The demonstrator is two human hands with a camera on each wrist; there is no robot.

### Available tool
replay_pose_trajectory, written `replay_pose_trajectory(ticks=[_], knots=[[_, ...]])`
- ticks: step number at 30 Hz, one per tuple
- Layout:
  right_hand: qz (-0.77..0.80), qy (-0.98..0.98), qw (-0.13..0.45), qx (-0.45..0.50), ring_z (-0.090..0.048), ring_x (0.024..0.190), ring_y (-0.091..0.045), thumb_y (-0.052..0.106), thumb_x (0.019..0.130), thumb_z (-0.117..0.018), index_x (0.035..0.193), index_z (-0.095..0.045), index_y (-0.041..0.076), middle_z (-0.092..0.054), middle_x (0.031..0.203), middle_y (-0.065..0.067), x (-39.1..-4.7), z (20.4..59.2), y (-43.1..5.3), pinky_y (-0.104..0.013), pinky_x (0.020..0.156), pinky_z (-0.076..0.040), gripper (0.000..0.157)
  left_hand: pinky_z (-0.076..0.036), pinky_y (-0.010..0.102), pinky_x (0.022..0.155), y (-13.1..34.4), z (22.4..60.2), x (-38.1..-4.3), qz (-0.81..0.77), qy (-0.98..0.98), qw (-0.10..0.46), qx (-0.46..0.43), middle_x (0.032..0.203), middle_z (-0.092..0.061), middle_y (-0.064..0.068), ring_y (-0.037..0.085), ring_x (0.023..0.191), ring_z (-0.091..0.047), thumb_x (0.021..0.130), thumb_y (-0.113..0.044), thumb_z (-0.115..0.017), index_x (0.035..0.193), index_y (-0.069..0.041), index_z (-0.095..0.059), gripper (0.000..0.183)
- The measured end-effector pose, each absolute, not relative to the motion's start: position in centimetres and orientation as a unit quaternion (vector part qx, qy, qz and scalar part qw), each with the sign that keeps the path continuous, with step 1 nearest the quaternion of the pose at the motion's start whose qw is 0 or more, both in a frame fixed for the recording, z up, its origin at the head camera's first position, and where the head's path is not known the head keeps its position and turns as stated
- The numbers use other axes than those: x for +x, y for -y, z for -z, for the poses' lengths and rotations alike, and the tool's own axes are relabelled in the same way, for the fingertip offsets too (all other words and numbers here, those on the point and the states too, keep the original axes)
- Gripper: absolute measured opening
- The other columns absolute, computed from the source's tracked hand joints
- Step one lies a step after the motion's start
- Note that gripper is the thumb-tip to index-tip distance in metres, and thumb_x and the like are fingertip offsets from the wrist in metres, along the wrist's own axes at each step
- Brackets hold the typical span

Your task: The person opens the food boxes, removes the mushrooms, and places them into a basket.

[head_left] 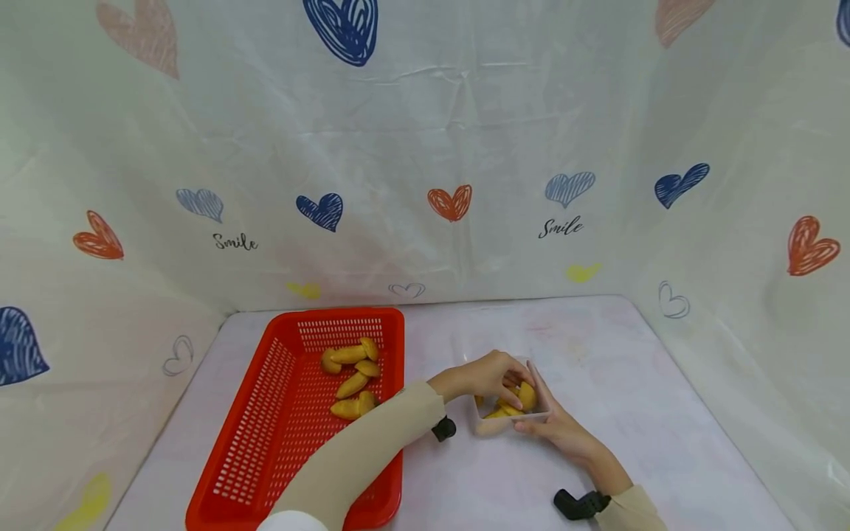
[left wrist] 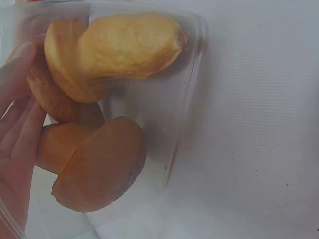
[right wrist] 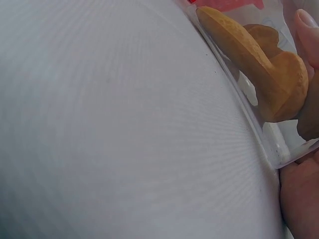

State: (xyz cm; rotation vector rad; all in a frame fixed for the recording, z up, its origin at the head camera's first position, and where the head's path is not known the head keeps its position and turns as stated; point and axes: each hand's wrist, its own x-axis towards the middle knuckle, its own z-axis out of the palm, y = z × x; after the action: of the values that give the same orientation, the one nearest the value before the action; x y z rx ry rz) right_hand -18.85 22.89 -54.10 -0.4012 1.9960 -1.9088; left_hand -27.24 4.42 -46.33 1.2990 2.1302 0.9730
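A clear plastic container (head_left: 493, 427) stands on the table, with several yellow-brown mushrooms (head_left: 527, 397) inside. My left hand (head_left: 494, 377) reaches down into it from the left. In the left wrist view, thumb and fingers pinch a mushroom (left wrist: 49, 92) between two others, one with a thick pale stem (left wrist: 129, 46) and one with a broad brown cap (left wrist: 107, 164). With my right hand (head_left: 564, 429) I hold the container by its right side, thumb at the front wall and fingers along the side. A long-stemmed mushroom (right wrist: 249, 59) lies along the wall in the right wrist view.
Left of the container is a red perforated plastic basket (head_left: 229, 450) holding several more mushrooms (head_left: 352, 383). My left forearm (head_left: 372, 442) passes over its right rim. Behind the white table (head_left: 664, 442) hangs a sheet printed with hearts (head_left: 412, 147).
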Motion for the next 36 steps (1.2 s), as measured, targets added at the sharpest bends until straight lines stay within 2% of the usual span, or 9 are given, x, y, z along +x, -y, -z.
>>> replay_pose_trajectory(ticks=[1, 3, 6, 11, 15, 18, 22, 33, 36], knots=[[0.673, -0.705, 0.175, -0.140, 0.016, 0.134, -0.027, 0.006, 0.086, -0.063, 0.143, 0.006, 0.046, 0.024, 0.149, 0.002, -18.9, 54.1, -22.8, -0.035, 0.098, -0.036, 0.098, -0.046, 0.012, 0.080, -4.3, 46.3, -27.2, -0.356, -0.774, 0.231, 0.471, 0.110, -0.063, 0.000, 0.000, 0.095, -0.058, 0.073, -0.011, -0.075, 0.110, -0.004, -0.065, 0.039], [0.673, -0.705, 0.175, -0.139, 0.015, 0.134, -0.026, 0.006, 0.085, -0.064, 0.143, 0.006, 0.046, 0.024, 0.149, 0.002, -18.9, 54.1, -22.7, -0.035, 0.100, -0.031, 0.099, -0.047, 0.013, 0.079, -4.2, 46.2, -27.2, -0.363, -0.772, 0.233, 0.466, 0.109, -0.064, 0.001, 0.000, 0.095, -0.059, 0.072, -0.009, -0.075, 0.109, -0.003, -0.065, 0.038], [0.681, -0.697, 0.176, -0.142, 0.015, 0.134, -0.024, 0.004, 0.084, -0.065, 0.143, 0.005, 0.045, 0.023, 0.149, 0.001, -18.9, 54.2, -22.6, -0.047, 0.105, -0.017, 0.100, -0.047, 0.014, 0.079, -3.9, 46.0, -27.1, -0.379, -0.767, 0.238, 0.460, 0.109, -0.064, 0.003, 0.001, 0.094, -0.059, 0.072, -0.006, -0.075, 0.109, -0.002, -0.065, 0.038], [0.684, -0.695, 0.173, -0.139, 0.019, 0.134, -0.024, 0.004, 0.084, -0.065, 0.143, 0.004, 0.046, 0.022, 0.149, 0.001, -18.9, 54.3, -22.4, -0.061, 0.104, 0.003, 0.101, -0.048, 0.015, 0.079, -3.6, 45.6, -27.1, -0.398, -0.757, 0.236, 0.461, 0.108, -0.065, 0.003, 0.001, 0.094, -0.060, 0.072, -0.006, -0.076, 0.110, -0.002, -0.065, 0.040], [0.676, -0.705, 0.173, -0.128, 0.021, 0.134, -0.026, 0.007, 0.084, -0.066, 0.143, 0.005, 0.047, 0.023, 0.149, 0.002, -18.8, 54.3, -22.4, -0.064, 0.102, 0.003, 0.100, -0.049, 0.016, 0.078, -3.3, 45.1, -27.2, -0.429, -0.747, 0.239, 0.449, 0.107, -0.065, 0.003, 0.002, 0.094, -0.061, 0.071, -0.004, -0.076, 0.111, 0.001, -0.064, 0.042], [0.675, -0.706, 0.170, -0.128, 0.018, 0.135, -0.026, 0.008, 0.084, -0.066, 0.145, 0.008, 0.038, 0.021, 0.150, 0.001, -18.8, 54.3, -22.3, -0.062, 0.103, 0.005, 0.100, -0.050, 0.019, 0.079, -3.1, 44.4, -27.3, -0.467, -0.727, 0.252, 0.435, 0.108, -0.065, 0.005, 0.004, 0.093, -0.062, 0.070, -0.001, -0.075, 0.111, 0.003, -0.063, 0.043], [0.678, -0.706, 0.171, -0.113, 0.017, 0.135, -0.024, 0.010, 0.083, -0.067, 0.147, 0.007, 0.027, 0.017, 0.151, -0.001, -18.9, 54.3, -22.2, -0.061, 0.103, 0.007, 0.099, -0.051, 0.023, 0.079, -2.9, 43.3, -27.6, -0.496, -0.709, 0.259, 0.430, 0.108, -0.066, 0.005, 0.005, 0.092, -0.063, 0.070, -0.001, -0.075, 0.111, 0.002, -0.063, 0.042], [0.671, -0.713, 0.153, -0.132, 0.018, 0.136, -0.018, 0.008, 0.083, -0.067, 0.143, 0.005, 0.046, 0.017, 0.151, 0.010, -19.1, 54.4, -22.4, -0.061, 0.101, 0.013, 0.101, -0.052, 0.029, 0.080, -1.6, 39.4, -27.5, -0.533, -0.692, 0.245, 0.420, 0.101, -0.068, 0.001, 0.010, 0.092, -0.065, 0.070, -0.004, -0.076, 0.110, 0.000, -0.065, 0.041], [0.669, -0.713, 0.147, -0.149, 0.017, 0.136, -0.020, 0.006, 0.083, -0.066, 0.143, 0.006, 0.045, 0.016, 0.151, 0.006, -19.2, 54.3, -22.7, -0.058, 0.103, 0.012, 0.102, -0.052, 0.029, 0.080, -0.7, 38.1, -27.6, -0.535, -0.695, 0.247, 0.412, 0.103, -0.068, 0.003, 0.011, 0.093, -0.065, 0.070, -0.003, -0.076, 0.111, 0.000, -0.064, 0.043]])
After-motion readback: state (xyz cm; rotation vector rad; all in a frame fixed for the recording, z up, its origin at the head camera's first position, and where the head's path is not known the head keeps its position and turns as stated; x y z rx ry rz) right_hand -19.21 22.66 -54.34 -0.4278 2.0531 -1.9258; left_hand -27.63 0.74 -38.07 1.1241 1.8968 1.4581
